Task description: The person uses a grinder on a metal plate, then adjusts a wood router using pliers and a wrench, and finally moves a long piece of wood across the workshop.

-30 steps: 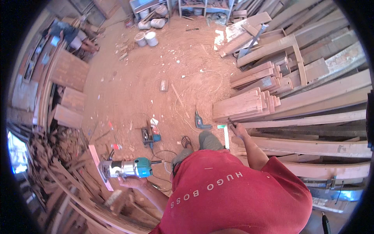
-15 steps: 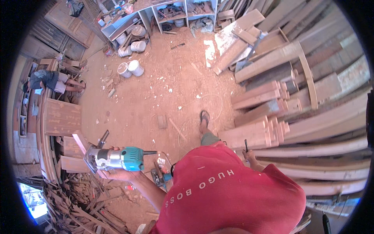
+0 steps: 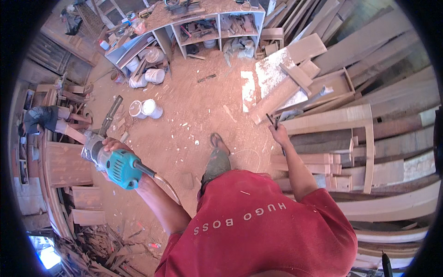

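My left hand [image 3: 112, 147] is closed round a trim router [image 3: 123, 170] with a teal motor housing and a silver body. The router is held up at the left, its cord running back along my forearm. A pale wooden strip [image 3: 74, 134] and a dark slotted bar [image 3: 110, 114] stick out by its base; how they are fixed there I cannot tell. Out to the right, my right hand [image 3: 279, 134] is closed on a thin dark tool [image 3: 271, 119], which shows above and below the fist. Its exact kind is unclear.
Stacked boards and curved wooden parts [image 3: 392, 201] fill the right side. White buckets [image 3: 151, 108] stand ahead on the dusty floor, before a shelf unit [image 3: 196, 36]. Another person [image 3: 44, 119] bends at a bench on the left. Wood scraps [image 3: 106, 249] lie heaped lower left.
My right hand, with the dark tool, has come forward and out from beside my body. The router has tilted and moved slightly forward. My body has stepped ahead toward the shelves.
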`<control>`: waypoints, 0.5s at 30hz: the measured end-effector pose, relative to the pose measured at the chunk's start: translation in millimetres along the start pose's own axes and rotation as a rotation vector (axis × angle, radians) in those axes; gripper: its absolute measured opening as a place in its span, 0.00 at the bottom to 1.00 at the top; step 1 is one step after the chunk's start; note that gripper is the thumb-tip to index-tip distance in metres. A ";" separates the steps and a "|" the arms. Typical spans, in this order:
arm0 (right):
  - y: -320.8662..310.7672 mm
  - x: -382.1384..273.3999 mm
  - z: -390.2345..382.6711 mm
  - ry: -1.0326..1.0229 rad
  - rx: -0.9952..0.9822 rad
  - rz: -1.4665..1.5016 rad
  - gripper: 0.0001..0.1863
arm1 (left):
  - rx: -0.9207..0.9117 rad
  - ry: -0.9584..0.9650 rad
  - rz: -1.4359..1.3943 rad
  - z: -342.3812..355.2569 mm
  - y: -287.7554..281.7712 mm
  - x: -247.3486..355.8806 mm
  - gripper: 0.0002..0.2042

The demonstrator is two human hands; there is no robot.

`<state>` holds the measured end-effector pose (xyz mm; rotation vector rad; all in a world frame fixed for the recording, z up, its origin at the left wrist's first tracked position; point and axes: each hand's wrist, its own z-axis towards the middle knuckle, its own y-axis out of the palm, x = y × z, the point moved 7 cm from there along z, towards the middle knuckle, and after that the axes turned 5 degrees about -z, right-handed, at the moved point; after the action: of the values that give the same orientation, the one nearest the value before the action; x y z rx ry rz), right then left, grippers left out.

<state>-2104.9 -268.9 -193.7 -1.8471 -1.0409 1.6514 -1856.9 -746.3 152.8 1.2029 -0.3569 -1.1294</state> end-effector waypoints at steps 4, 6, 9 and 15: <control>24.9 -24.0 119.2 0.018 -0.020 0.034 0.24 | -0.011 0.022 -0.019 118.2 -68.7 -1.1 0.43; 39.7 -41.2 161.8 0.047 -0.060 0.022 0.25 | -0.009 0.030 -0.026 174.4 -92.4 1.1 0.42; 48.2 -70.0 223.5 0.072 -0.131 0.027 0.25 | -0.011 0.025 0.023 256.3 -124.1 -3.7 0.38; 44.9 -143.5 364.3 -0.003 -0.136 0.021 0.21 | -0.007 -0.057 0.117 405.7 -183.9 -34.6 0.33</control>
<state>-2448.0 -462.5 -203.1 -1.9481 -1.1653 1.6317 -2264.9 -928.1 160.2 1.1309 -0.4601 -1.0644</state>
